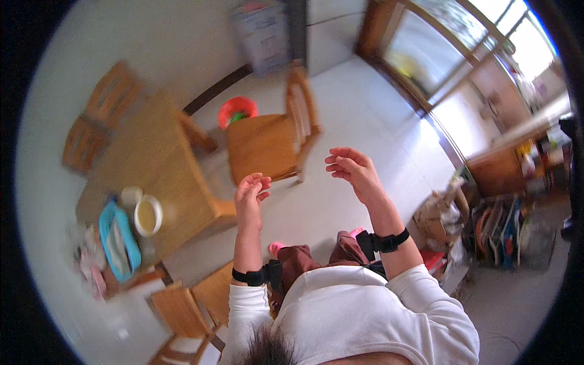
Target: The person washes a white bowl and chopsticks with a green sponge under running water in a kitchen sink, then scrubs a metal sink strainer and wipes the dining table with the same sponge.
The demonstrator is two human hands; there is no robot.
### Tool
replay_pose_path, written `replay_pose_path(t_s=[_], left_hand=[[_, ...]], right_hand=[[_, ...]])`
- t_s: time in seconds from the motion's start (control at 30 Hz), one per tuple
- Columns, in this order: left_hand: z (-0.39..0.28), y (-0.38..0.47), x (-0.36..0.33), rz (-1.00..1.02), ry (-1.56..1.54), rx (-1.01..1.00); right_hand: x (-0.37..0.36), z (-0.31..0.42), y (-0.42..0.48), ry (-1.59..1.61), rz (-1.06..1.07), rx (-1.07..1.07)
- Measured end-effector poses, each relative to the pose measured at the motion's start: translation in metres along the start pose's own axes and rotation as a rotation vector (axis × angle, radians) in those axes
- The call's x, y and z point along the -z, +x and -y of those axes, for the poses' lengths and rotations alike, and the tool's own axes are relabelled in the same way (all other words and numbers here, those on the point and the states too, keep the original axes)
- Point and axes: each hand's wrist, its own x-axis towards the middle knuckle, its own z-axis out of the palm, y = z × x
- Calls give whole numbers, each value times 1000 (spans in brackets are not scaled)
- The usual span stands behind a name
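Both my hands are raised in the air in front of me, with nothing in them. My left hand [251, 191] has loosely curled, parted fingers; in the picture it lies between the wooden table [159, 178] and the seat of a wooden chair [262, 143]. My right hand [351, 171], its fingers also bent and apart, shows over the pale tiled floor [365, 118], to the right of that chair's back. A black strap with a small box [258, 273] circles my left forearm, and another black strap [385, 242] circles the right.
A light blue plastic basket [119, 242] and a white bowl of yellowish contents [148, 216] stand on the table. Behind the chair is a red bin [238, 109]. Another wooden chair [182, 310] stands lower left. At right are a brown bag [435, 214] and a sliding door frame [438, 100].
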Motion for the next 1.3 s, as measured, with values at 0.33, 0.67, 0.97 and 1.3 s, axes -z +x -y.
replay_pose_path(t_s=[0.33,0.67,0.97,1.3], left_hand=[[93,27,-320,515,151,101],[163,104,-589,692,319,89],[205,159,-900,1020,295,86],[321,230,-1167,1105,411,213]], right_hand=[[325,60,-110,313,-662,343],[514,138,-47,462,-699,515],[711,269,-1,533,-781,724],[966,338,67,727,-1002,670]])
